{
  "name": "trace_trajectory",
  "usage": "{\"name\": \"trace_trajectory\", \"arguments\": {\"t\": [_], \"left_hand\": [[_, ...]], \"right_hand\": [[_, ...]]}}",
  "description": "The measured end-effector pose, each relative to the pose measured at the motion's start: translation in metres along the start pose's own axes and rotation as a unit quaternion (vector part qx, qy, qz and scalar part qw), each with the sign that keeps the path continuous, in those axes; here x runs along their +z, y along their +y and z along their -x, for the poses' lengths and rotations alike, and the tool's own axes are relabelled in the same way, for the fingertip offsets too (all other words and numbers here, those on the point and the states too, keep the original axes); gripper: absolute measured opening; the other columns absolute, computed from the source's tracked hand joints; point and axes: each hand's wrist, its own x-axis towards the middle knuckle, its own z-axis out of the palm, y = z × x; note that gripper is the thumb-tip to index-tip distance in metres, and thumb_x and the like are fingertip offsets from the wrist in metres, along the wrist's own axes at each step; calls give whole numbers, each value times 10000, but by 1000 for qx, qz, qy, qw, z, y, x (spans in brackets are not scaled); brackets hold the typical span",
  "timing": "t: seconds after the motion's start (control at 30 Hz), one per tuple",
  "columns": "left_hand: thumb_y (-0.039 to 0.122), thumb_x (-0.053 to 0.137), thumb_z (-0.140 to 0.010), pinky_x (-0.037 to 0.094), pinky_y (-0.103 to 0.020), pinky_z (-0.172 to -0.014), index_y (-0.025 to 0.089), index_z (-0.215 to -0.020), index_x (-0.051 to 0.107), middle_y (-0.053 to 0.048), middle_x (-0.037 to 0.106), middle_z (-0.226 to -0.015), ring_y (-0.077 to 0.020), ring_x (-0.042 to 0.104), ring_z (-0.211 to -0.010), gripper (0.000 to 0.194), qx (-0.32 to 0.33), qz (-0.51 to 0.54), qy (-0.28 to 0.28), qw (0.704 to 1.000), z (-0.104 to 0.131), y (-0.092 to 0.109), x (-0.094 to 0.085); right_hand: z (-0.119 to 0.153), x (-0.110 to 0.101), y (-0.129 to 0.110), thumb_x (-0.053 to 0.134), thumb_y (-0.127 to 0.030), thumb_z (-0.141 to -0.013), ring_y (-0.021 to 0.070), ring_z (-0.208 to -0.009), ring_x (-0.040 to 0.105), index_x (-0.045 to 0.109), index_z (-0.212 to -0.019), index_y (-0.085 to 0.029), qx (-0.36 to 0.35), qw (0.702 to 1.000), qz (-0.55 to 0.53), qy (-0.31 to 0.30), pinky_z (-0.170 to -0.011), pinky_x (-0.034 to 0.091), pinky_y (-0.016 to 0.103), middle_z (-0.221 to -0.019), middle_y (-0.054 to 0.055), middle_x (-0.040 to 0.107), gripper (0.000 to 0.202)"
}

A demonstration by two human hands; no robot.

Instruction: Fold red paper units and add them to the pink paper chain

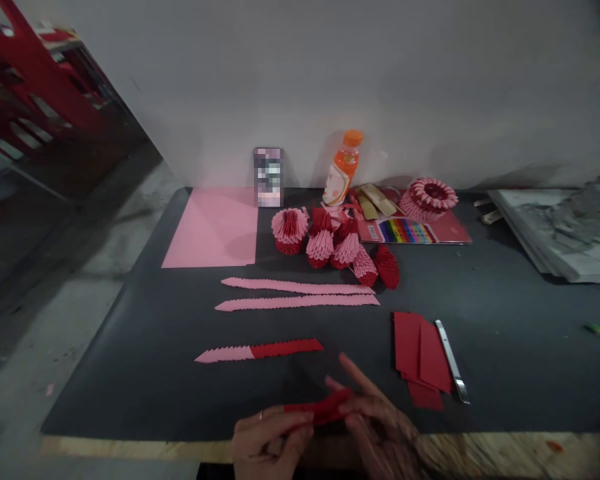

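Observation:
At the front edge of the table, a piece of red paper is held between both hands. My left hand pinches its left part, with a ring on one finger. My right hand grips its right end between thumb and fingers, one finger stretched out; this hand is slightly blurred. Just beyond the hands lies a serrated strip, pink on the left and red on the right. Two pink serrated strips rest farther back. To the right are red paper rectangles beside a silver cutter.
Folded pink and red paper pieces stand mid-table. Behind are a pink sheet, a phone against the wall, an orange bottle, a round paper piece and a colourful packet. Stacked sheets lie right.

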Motion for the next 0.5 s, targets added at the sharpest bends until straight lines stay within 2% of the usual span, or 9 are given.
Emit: {"name": "trace_trajectory", "arguments": {"t": [0.07, 0.13, 0.2, 0.27, 0.37, 0.43, 0.5], "left_hand": [[429, 850, -1070, 836, -382, -598, 482, -1203, 1019, 5, 1048, -946, -301, 971, -666, 221, -95, 83, 13, 992, 2, 8, 6], [542, 932, -1018, 865, -404, -693, 472, -1415, 971, 2, 1051, -952, -324, 992, -718, 405, -207, 188, 19, 960, 2, 16, 11], [673, 988, -957, 883, -450, -806, 449, -1465, 955, -8, 1051, -946, -350, 1014, -795, 557, -280, 271, 12, 921, -1, 26, 15], [788, 1002, -912, 885, -474, -865, 435, -1372, 991, -21, 1050, -948, -359, 1025, -851, 580, -316, 313, 9, 896, -6, 34, 17], [892, 1022, -827, 883, -477, -912, 416, -1290, 1009, -42, 1059, -992, -355, 1031, -897, 664, -346, 342, 10, 874, -15, 44, 17], [907, 1019, -814, 878, -467, -894, 385, -1267, 1013, -58, 1056, -977, -346, 1024, -866, 691, -351, 335, 0, 874, -19, 48, 15], [923, 989, -827, 863, -440, -838, 346, -1219, 1025, -78, 1047, -940, -340, 1010, -824, 699, -338, 313, -13, 887, -23, 50, 13]], "right_hand": [[-1, 7, -4, 937, -517, -1020, 312, -749, 992, 994, -921, -412, 64, 998, -12, -9, -706, 815, 355, -1176, 43, 1040, 156], [-2, 12, -7, 964, -568, -969, 273, -583, 926, 983, -868, -420, 91, 996, -13, 7, -582, 752, 291, -844, 2, 992, 181], [-4, 14, -6, 938, -591, -982, 256, -552, 907, 997, -917, -434, 95, 995, -21, 34, -570, 689, 240, -710, -2, 938, 180], [-4, 14, -4, 911, -597, -1009, 241, -545, 899, 1009, -1028, -461, 93, 994, -38, 48, -576, 627, 208, -688, 14, 930, 169], [-1, 11, -3, 1008, -550, -944, 286, -627, 946, 1017, -1169, -441, 134, 987, -49, 78, -616, 705, 222, -792, 22, 976, 250], [2, 9, -5, 1070, -545, -878, 318, -723, 986, 1021, -1215, -404, 171, 982, -46, 66, -656, 779, 256, -891, 23, 1007, 369], [3, 8, -7, 1081, -577, -864, 293, -723, 986, 1028, -1203, -386, 177, 981, -29, 76, -651, 774, 231, -900, 17, 1009, 393]]}}
